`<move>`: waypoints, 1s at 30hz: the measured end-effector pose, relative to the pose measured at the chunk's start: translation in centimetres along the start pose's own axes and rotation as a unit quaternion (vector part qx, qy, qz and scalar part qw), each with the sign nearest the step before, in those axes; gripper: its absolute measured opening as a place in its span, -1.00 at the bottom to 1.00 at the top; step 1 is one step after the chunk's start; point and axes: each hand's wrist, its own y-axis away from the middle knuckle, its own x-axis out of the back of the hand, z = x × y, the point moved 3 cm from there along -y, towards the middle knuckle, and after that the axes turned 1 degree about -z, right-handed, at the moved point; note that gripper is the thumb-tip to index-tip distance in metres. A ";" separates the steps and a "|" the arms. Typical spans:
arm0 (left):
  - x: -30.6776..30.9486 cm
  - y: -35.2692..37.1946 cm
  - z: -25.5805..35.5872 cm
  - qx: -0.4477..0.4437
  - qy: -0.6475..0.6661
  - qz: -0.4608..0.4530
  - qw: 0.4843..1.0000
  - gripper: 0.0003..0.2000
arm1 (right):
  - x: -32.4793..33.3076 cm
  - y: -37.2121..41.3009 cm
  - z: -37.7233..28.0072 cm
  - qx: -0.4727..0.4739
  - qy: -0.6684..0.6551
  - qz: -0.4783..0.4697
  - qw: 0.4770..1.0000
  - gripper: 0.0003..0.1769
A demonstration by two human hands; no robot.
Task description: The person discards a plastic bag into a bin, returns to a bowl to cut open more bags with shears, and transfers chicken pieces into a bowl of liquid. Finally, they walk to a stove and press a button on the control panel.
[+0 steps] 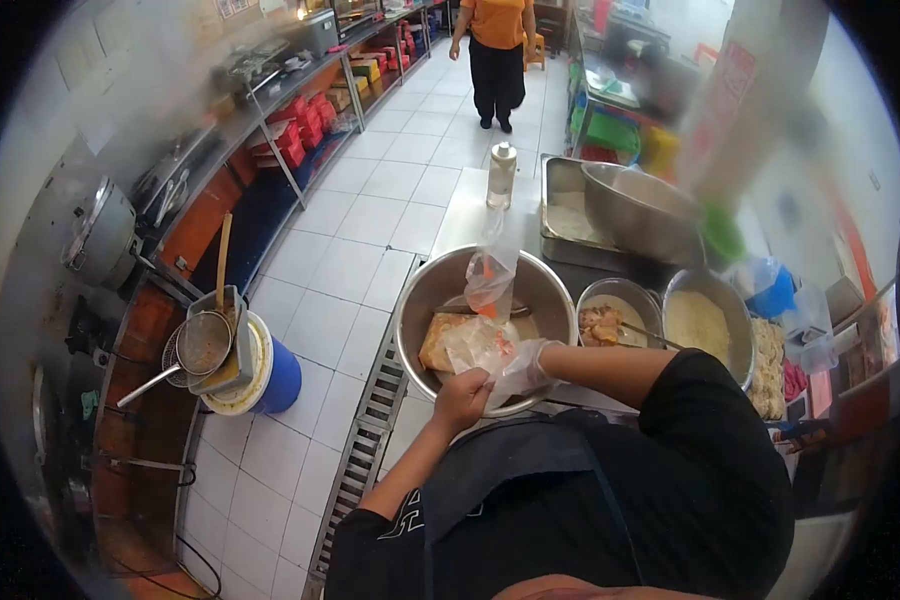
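My left hand [461, 400] is bare and grips the lower edge of a clear plastic bag [477, 345] over a large steel bowl [425, 300]. My right hand [523, 365] wears a thin clear glove and holds the same bag from the right side. The bag holds an orange-brown food piece. Another clear bag [492, 277] with orange print stands up inside the bowl, beside a metal utensil. I wear a black shirt and a dark apron.
To the right stand a small steel bowl [625, 297] with food, a bowl of pale batter [698, 322], a steel tray [562, 210] and a plastic bottle [501, 175]. On the left floor are a blue bucket [280, 378] with strainers and a cooking counter. A person in orange stands far down the aisle.
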 end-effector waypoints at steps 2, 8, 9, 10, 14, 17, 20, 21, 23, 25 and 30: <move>0.0 0.0 0.1 0.010 -0.016 0.001 1.000 -0.78 | -0.1 -0.3 0.1 0.000 0.000 -0.001 1.000 -0.55; 1.0 -0.1 -0.3 0.016 -0.029 0.003 0.999 -0.80 | -0.4 -0.5 0.3 0.016 -0.012 -0.010 1.000 -0.52; 0.9 0.0 -0.3 0.009 -0.038 -0.006 0.999 -0.80 | -0.5 -0.5 0.2 0.021 -0.012 -0.010 1.000 -0.52; 0.7 0.1 -0.6 0.014 -0.030 -0.013 0.999 -0.80 | -0.6 -0.3 0.3 0.027 -0.015 -0.007 1.000 -0.51; 0.6 -0.3 -1.4 0.035 -0.043 -0.007 0.998 -0.81 | 0.1 0.1 0.7 0.062 -0.028 0.023 0.997 -0.49; 0.6 -0.6 -0.9 0.063 -0.016 -0.008 0.998 -0.79 | 0.7 0.9 1.0 0.091 -0.047 0.061 0.993 -0.48; 1.0 -0.8 -1.1 0.076 0.012 0.002 0.997 -0.77 | 1.3 2.7 1.1 0.114 -0.092 0.086 0.985 -0.42; 1.1 -0.8 -1.3 0.077 0.020 0.008 0.997 -0.76 | 1.4 3.5 1.0 0.117 -0.111 0.087 0.983 -0.38; 1.2 -0.9 -1.5 0.083 0.048 0.012 0.995 -0.76 | 4.3 7.0 0.6 0.082 -0.143 0.115 0.980 -0.31; 1.5 -1.2 -0.8 0.068 0.066 0.010 0.995 -0.77 | 5.1 9.7 2.3 -0.020 -0.189 0.157 0.969 -0.36; 1.0 -0.8 -1.8 0.054 0.046 0.043 0.997 -0.76 | 8.0 18.2 -1.0 -0.158 -0.480 0.241 0.828 -0.48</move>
